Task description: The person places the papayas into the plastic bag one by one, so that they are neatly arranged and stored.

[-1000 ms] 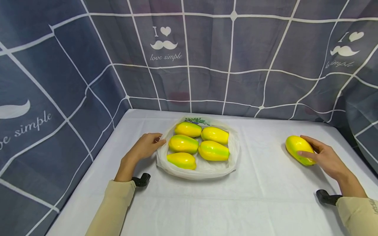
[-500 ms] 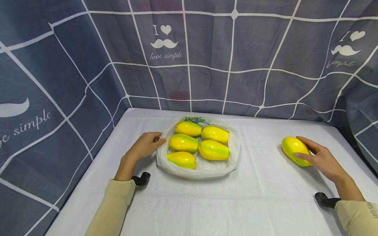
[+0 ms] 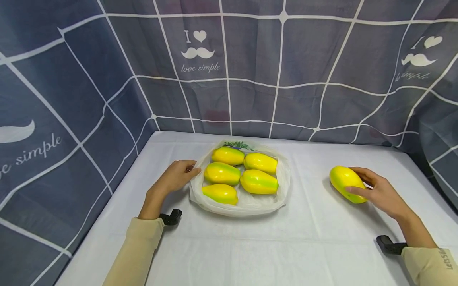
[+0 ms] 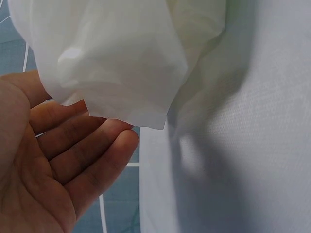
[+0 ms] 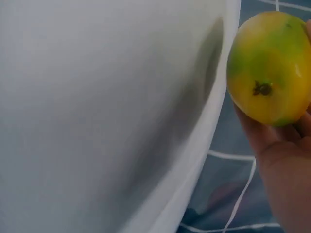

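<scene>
In the head view, my right hand [image 3: 384,194] grips a glossy yellow-green papaya [image 3: 345,183] over the right side of the table. Its brown stem end faces the camera in the right wrist view, where the papaya [image 5: 272,63] shows apart from its shadow on the cloth. My left hand [image 3: 175,176] pinches the left rim of a white plastic bag [image 3: 237,210], thumb and forefinger at the edge. Seen from the left wrist, the bag's thin plastic [image 4: 126,73] covers some fingertips, and the other fingers are loosely bent. Several more papayas [image 3: 222,173] lie inside the spread-open bag.
A white cloth [image 3: 250,254] covers the table. Dark grey curtains [image 3: 250,99] with white lines and printed lettering rise behind the table and along its left side. Black wrist mounts [image 3: 390,245] stick out from both forearms.
My right hand has carried the papaya leftward, toward the bag. My left hand, the bag and the papayas in it stay in place.
</scene>
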A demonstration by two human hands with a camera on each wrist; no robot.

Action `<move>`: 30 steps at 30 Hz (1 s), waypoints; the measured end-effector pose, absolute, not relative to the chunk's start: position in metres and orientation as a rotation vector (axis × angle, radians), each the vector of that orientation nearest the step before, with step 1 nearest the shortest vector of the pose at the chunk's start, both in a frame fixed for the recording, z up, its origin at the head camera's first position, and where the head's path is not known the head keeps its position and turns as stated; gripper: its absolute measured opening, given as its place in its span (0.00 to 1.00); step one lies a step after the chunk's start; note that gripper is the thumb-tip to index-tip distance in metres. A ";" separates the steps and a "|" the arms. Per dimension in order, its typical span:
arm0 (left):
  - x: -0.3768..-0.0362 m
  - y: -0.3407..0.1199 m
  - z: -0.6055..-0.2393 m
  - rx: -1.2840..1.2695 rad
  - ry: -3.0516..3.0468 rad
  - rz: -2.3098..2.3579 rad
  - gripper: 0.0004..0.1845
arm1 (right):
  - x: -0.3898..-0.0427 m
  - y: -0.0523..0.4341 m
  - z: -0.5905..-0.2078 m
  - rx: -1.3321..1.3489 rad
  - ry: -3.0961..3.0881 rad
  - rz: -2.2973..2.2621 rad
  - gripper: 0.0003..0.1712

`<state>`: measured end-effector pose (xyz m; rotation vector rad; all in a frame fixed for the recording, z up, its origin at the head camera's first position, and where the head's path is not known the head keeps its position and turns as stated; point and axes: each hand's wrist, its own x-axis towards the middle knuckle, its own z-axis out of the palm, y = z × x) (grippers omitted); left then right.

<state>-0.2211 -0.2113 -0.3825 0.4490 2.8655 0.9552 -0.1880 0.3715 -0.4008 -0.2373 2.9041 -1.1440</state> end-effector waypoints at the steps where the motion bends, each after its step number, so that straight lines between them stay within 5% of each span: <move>1: -0.221 -0.211 -0.383 0.449 2.867 0.952 0.20 | -0.187 0.369 -0.400 -0.261 2.913 -1.146 0.40; 16: -0.221 -0.210 -0.382 0.448 2.863 0.945 0.20 | -0.169 0.303 -0.378 -0.585 2.941 -1.291 0.36; 30: -0.221 -0.209 -0.380 0.445 2.862 0.933 0.21 | -0.161 0.238 -0.372 -1.186 2.913 -1.315 0.44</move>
